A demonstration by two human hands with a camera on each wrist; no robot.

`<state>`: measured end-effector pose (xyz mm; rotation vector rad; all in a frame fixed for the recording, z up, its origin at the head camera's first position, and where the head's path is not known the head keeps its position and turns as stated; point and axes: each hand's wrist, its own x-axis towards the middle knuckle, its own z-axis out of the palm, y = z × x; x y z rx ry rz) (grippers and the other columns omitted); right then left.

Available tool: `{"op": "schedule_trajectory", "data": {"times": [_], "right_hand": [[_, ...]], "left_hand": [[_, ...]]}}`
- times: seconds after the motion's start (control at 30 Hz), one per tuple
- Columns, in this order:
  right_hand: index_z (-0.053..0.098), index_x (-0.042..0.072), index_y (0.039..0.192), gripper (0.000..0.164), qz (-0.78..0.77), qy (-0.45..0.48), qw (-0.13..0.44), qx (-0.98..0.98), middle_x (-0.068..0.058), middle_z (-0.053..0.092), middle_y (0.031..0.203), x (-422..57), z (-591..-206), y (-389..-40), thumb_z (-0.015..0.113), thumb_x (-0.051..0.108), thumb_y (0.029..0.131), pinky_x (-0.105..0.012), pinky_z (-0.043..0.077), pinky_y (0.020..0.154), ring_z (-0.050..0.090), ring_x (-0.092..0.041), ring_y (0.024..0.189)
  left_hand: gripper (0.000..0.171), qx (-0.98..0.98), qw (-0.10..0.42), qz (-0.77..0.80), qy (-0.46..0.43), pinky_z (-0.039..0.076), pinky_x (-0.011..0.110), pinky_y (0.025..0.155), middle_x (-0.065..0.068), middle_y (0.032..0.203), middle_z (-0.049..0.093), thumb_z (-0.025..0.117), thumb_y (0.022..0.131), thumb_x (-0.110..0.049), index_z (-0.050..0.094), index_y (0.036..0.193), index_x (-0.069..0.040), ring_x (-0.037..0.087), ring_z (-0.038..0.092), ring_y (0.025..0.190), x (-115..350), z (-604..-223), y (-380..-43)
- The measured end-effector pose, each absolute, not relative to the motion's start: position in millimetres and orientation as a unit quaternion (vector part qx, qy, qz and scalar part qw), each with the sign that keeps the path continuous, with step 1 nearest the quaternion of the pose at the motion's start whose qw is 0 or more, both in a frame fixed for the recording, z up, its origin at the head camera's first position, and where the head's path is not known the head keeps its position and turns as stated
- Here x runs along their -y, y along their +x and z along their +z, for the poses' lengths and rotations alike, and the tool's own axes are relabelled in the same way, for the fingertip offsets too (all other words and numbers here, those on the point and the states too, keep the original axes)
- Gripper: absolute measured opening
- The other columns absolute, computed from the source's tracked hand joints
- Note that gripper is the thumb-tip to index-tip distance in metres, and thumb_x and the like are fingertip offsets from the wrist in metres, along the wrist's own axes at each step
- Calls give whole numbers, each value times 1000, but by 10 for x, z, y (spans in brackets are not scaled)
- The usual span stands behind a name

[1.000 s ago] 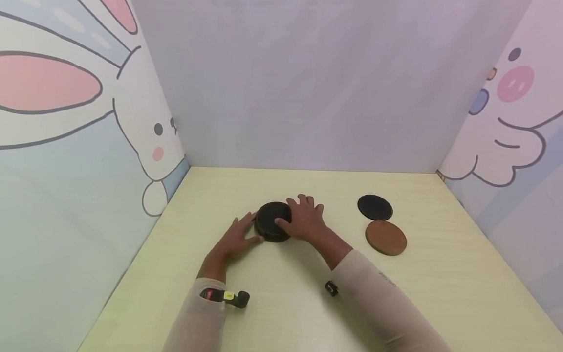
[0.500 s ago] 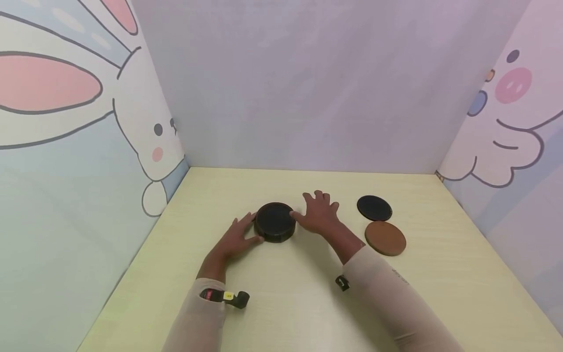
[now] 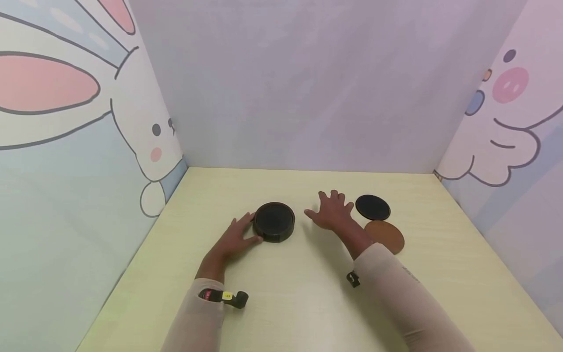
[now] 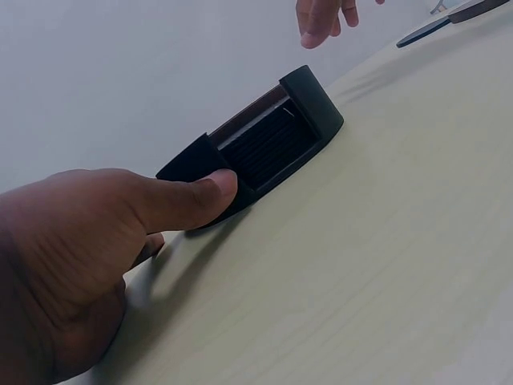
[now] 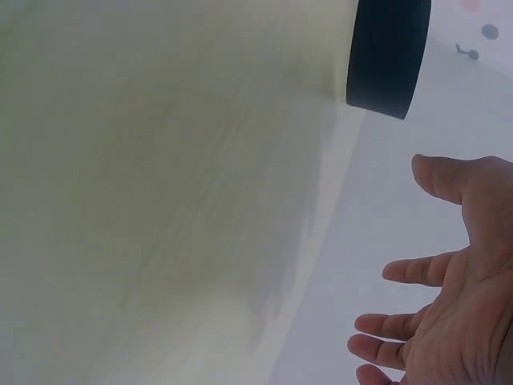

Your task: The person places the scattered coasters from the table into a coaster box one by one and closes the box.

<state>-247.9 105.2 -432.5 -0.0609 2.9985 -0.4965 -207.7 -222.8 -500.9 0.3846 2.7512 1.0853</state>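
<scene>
A round black coaster holder (image 3: 274,221) stands on the table, a dark disc filling its top. Through the gap in its side, the left wrist view shows several stacked coaster edges (image 4: 268,148), the uppermost one brownish. My left hand (image 3: 232,242) holds the holder from its left side, thumb against the front wall and fingers round the back, partly hidden. Apart from the holder, my right hand (image 3: 333,212) hovers to its right with fingers spread and nothing in it. Past that hand lie a black coaster (image 3: 373,207) and a brown coaster (image 3: 387,236).
The pale wooden table (image 3: 281,303) ends at a plain grey-lilac back wall (image 3: 308,88). Side panels carry cartoon prints, a rabbit on the left (image 3: 145,112) and a pink-cheeked figure on the right (image 3: 497,132). My right forearm overlaps the brown coaster's edge.
My right hand has left the top of the holder and moved right, toward the two loose coasters. The left hand and the holder stay in place.
</scene>
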Motion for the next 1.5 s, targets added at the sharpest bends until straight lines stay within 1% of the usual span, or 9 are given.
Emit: {"op": "schedule_trajectory", "data": {"times": [0.27, 0.5, 0.67, 0.77, 1.0, 1.13, 1.23, 1.37, 1.5], "right_hand": [[34, 6, 169, 89, -164, 2, 70, -984, -35, 32, 167, -1209, -4270, -2513, 59, 61, 104, -84, 20, 124, 26, -56, 157], [29, 4, 170, 92, -160, 19, 80, -984, -37, 27, 168, -1408, -4239, -2584, 58, 60, 104, -83, 21, 124, 22, -59, 158], [26, -1, 168, 93, -157, 37, 82, -984, -40, 27, 166, -1574, -4255, -2634, 58, 59, 104, -84, 24, 123, 26, -63, 156], [24, -4, 167, 95, -158, 49, 87, -982, -41, 27, 164, -1672, -4281, -2656, 58, 58, 104, -84, 24, 123, 27, -65, 154], [17, -10, 165, 99, -171, 68, 110, -977, -46, 21, 162, -1886, -4310, -2694, 61, 54, 104, -84, 22, 123, 23, -68, 153], [21, -11, 161, 97, -172, 69, 111, -976, -46, 25, 159, -1962, -4307, -2689, 64, 53, 103, -83, 25, 121, 25, -68, 151], [27, -10, 156, 93, -170, 73, 108, -977, -44, 29, 155, -2012, -4309, -2687, 69, 51, 100, -83, 29, 118, 27, -65, 148], [31, -9, 151, 89, -175, 76, 106, -976, -44, 30, 152, -2090, -4315, -2701, 74, 47, 97, -83, 30, 115, 26, -65, 147], [30, -10, 154, 90, -180, 79, 111, -974, -45, 28, 152, -2168, -4327, -2721, 71, 48, 98, -83, 29, 116, 24, -66, 147]], "left_hand": [[92, -919, 92, 368, 108, 9, 77, 134, 15, 183, 20, 74, 99, -57, 32, 174, -24, 53, 2, 169, 2226, -5000, -2058], [92, -919, 92, 369, 105, 9, 76, 134, 14, 183, 21, 75, 99, -57, 33, 174, -25, 52, 2, 170, 2230, -4996, -2062], [92, -919, 91, 368, 106, 9, 76, 135, 14, 183, 20, 75, 99, -57, 33, 174, -24, 52, 2, 170, 2235, -4992, -2057], [92, -919, 92, 368, 108, 8, 75, 135, 14, 183, 20, 75, 99, -57, 33, 174, -24, 51, 2, 170, 2235, -4992, -2055], [93, -919, 90, 366, 117, 9, 74, 136, 16, 183, 21, 75, 99, -56, 33, 174, -22, 52, 3, 170, 2235, -4997, -2068], [92, -918, 88, 368, 117, 8, 74, 136, 16, 182, 22, 75, 99, -56, 33, 173, -21, 52, 3, 170, 2235, -5000, -2068], [92, -918, 88, 370, 114, 8, 73, 136, 15, 183, 22, 76, 99, -56, 33, 173, -22, 50, 3, 170, 2234, -5000, -2060], [92, -918, 86, 370, 113, 8, 73, 136, 15, 183, 22, 75, 99, -56, 33, 174, -23, 50, 3, 171, 2230, -5003, -2057], [91, -918, 86, 369, 115, 8, 72, 137, 15, 182, 23, 75, 99, -55, 33, 174, -23, 49, 3, 171, 2226, -4997, -2058]]}}
